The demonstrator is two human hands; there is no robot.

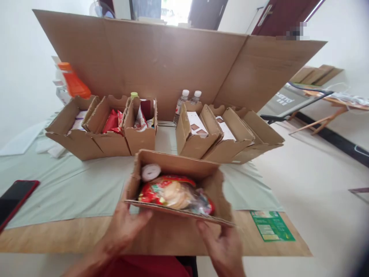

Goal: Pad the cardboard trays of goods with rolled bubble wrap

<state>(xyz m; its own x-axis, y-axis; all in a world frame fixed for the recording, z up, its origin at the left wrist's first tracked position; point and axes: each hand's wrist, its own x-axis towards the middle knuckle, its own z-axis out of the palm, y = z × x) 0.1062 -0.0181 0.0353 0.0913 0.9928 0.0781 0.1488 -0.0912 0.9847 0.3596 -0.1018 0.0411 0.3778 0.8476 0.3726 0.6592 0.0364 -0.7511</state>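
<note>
I hold the near cardboard box (175,163) (snack bag (173,192) inside) with both hands, left hand (123,227) and right hand (223,246), above the counter (72,234).

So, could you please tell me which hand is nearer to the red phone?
Left. The left hand holds the box on the side of the phone; the right hand is at the box's far side.

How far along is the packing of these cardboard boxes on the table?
Done: the near box already holds a snack packet and a white roll. In hand: the left hand and right hand grip its front edge, flaps open. Left: the row of boxes behind stands open, with packets inside, and bottles stand behind the row.
</note>
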